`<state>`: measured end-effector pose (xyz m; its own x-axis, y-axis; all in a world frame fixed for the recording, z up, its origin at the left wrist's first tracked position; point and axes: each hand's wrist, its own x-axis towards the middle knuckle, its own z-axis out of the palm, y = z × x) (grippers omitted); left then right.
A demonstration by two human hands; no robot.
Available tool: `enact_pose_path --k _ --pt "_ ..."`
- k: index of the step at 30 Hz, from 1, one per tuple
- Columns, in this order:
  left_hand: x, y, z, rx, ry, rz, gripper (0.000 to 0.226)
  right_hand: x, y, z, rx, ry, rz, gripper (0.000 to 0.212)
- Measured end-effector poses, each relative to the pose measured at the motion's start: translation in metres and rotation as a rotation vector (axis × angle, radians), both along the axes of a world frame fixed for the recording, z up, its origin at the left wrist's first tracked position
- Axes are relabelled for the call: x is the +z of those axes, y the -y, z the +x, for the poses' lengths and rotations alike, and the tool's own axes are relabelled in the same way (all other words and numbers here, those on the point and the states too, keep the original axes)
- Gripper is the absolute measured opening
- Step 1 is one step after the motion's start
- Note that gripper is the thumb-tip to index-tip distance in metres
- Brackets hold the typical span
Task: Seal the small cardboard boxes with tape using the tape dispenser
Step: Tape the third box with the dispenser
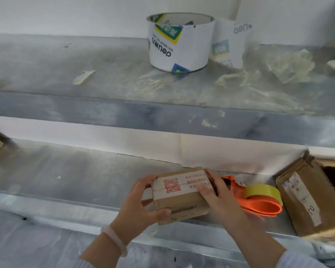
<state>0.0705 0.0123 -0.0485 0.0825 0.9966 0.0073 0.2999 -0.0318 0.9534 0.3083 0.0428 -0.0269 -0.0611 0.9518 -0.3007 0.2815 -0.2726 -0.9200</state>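
I see the small cardboard box (180,198) held over the lower shelf (75,180), my left hand (141,202) gripping its left end, my right hand (219,196) curled over its right end, the orange tape dispenser (259,204) lying just beside it.

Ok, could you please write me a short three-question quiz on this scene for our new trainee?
1. True or false: the right hand is holding the tape dispenser.
2. Where does the white roll stand? A) upper shelf B) lower shelf C) the floor
3. Fill in: the dispenser's tape is ____ in colour.
Key: 1 false, the tape dispenser lies on the lower shelf, right of the small box, which the right hand is on; 2 A; 3 yellow.
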Motion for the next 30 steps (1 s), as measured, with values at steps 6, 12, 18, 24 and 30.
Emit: enact_pose_path --k 6,12,18,24,30 --pt "0.015 0.051 -0.026 0.44 -0.032 0.077 0.082 0.018 -0.011 -0.038 0.27 -0.008 0.11 0.068" --pt "0.026 0.098 -0.101 0.717 -0.112 0.139 0.083 0.03 -0.003 -0.13 0.523 0.052 0.259 0.053" --pt "0.031 0.13 -0.206 0.865 -0.149 0.192 0.076 0.039 0.016 -0.251 0.654 0.125 0.438 0.052" --pt "0.033 0.144 -0.318 0.884 -0.212 0.176 0.076 0.036 0.033 -0.388 0.624 0.073 0.517 0.053" --pt "0.034 0.115 -0.403 0.91 -0.243 0.168 0.082 0.033 0.023 -0.469 0.633 0.143 0.532 0.057"
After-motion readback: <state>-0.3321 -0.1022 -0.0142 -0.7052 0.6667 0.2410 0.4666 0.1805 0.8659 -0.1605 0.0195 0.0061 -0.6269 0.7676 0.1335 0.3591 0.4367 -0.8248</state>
